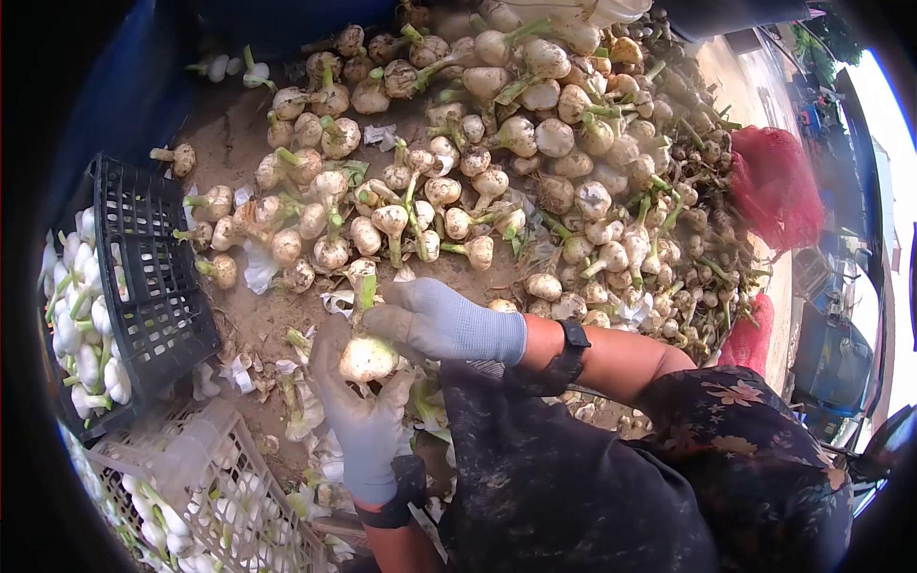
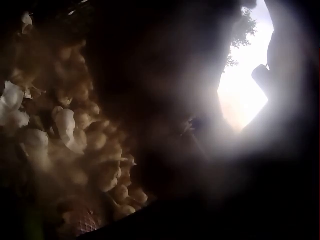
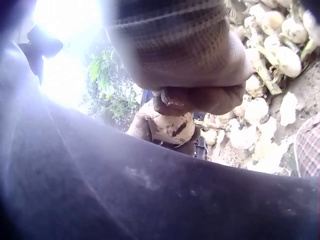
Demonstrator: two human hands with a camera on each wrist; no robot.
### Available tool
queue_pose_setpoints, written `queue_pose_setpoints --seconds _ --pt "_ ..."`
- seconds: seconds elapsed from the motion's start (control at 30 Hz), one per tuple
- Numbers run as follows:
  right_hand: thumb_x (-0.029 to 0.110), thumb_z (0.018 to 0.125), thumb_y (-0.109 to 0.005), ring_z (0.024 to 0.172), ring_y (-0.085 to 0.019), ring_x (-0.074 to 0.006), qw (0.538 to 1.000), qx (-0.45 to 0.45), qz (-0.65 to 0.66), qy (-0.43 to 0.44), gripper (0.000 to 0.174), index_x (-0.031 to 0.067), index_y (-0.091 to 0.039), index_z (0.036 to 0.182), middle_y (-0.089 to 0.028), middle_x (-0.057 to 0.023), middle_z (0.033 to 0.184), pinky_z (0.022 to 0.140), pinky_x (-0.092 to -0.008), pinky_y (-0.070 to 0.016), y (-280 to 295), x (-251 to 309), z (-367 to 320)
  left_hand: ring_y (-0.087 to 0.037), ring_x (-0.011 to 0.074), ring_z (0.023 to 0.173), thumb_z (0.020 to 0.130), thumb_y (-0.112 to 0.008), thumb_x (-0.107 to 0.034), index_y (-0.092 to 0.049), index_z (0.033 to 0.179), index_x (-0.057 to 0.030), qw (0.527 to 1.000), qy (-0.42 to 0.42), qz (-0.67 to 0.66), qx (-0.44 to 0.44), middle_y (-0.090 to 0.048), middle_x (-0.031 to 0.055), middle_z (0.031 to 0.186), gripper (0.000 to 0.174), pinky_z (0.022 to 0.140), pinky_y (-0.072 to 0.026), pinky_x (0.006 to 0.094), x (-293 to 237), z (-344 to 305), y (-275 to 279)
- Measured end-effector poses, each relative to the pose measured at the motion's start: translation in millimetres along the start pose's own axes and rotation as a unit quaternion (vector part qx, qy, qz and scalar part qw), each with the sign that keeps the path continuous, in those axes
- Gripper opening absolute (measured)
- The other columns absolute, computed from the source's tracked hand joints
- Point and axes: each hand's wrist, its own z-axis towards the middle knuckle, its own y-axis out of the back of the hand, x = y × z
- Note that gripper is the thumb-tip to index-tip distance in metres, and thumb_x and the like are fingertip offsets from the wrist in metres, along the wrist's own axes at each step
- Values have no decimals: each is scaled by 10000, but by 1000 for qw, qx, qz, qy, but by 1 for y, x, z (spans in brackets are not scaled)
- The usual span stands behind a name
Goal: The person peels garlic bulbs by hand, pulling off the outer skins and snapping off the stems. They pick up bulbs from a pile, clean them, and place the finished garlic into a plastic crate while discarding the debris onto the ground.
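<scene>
In the head view a garlic bulb [image 1: 368, 359] with a green stem [image 1: 367, 290] is held in the gloved left hand [image 1: 359, 411], whose fingers and thumb curl round its sides. The gloved right hand [image 1: 441, 320] comes from the right, its fingers curled against the stem just above the bulb. The right wrist view shows the right hand [image 3: 180, 55] with bent fingers close over the bulb [image 3: 172, 128], which has brown patches on its skin. The left wrist view is dark and blurred, and neither hand can be made out there.
Unpeeled bulbs [image 1: 517, 137] lie heaped beyond the hands and to the right. At the left stand a black crate [image 1: 153, 258] and a pale crate [image 1: 277, 497], both with cleaner white bulbs. Red mesh sacks [image 1: 776, 186] are at the far right. Peeled skins [image 1: 302, 406] litter the ground.
</scene>
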Motion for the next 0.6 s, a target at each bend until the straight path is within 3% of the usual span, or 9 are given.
queue_pose_setpoints --seconds 0.03,0.1,0.13,0.23,0.3,0.37,0.43,0.5,0.6 --pt "403 937 -511 694 -556 -96 1000 -2 -2 -2 461 10 -546 1176 -600 -74 828 624 -262 -469 -2 -7 -1 -445 242 1190 663 -842 -322 -390 1304 10 1000 0 -4 0 -454 133 1283 852 1021 -366 379 2 -1 -2" --pt "340 920 -562 593 -581 -128 990 -68 60 107 401 -15 -582 1106 -611 -94 680 543 -294 -465 -12 -14 1 -482 232 1147 666 -842 -240 -406 1297 17 993 70 -90 16 -477 121 1263 809 984 -408 357 2 -5 -1" --pt "356 919 -559 609 -593 -145 997 -26 58 45 413 -44 -618 1003 -606 -113 653 566 -311 -472 -4 -14 -3 -500 220 1122 659 -832 -159 -418 1283 17 989 90 -112 44 -493 114 1244 769 955 -435 349 3 -4 5" --pt "379 918 -555 608 -594 -156 998 -33 -51 29 446 -59 -640 904 -604 -125 650 573 -323 -475 -4 -13 2 -500 216 1126 653 -802 -92 -450 1256 4 966 158 -185 82 -499 114 1247 705 964 -428 350 -9 -3 12" --pt "398 918 -550 606 -591 -157 999 -40 -33 -11 469 -58 -645 858 -607 -128 654 566 -323 -471 -11 -7 2 -501 217 1129 642 -786 -64 -470 1232 -2 960 163 -222 48 -494 117 1259 672 970 -424 351 -3 -6 12" --pt "382 931 -534 600 -590 -153 994 -16 -103 -29 459 -58 -631 842 -602 -116 644 558 -329 -468 -11 -11 3 -501 218 1132 632 -769 -37 -489 1208 -9 950 166 -265 17 -490 120 1271 641 976 -420 352 -2 -6 11" --pt "366 938 -526 597 -589 -153 998 -20 -57 -1 446 -57 -624 841 -603 -112 638 559 -331 -469 -14 -8 -2 -505 217 1133 620 -760 -22 -514 1175 -29 942 135 -307 -4 -486 125 1283 607 988 -412 353 -2 -2 10" --pt "351 945 -517 593 -588 -153 999 -25 -11 26 433 -57 -616 840 -604 -107 633 559 -333 -470 -15 -8 -5 -506 215 1132 618 -760 -22 -517 1168 -39 939 130 -318 4 -489 121 1277 601 990 -411 353 1 0 13" --pt "320 951 -510 592 -590 -158 1000 5 22 1 387 -55 -588 900 -603 -93 630 567 -338 -477 -14 -8 -6 -519 231 1143 641 -760 -23 -505 1198 -51 924 114 -362 32 -493 116 1299 613 990 -423 365 15 -1 18"
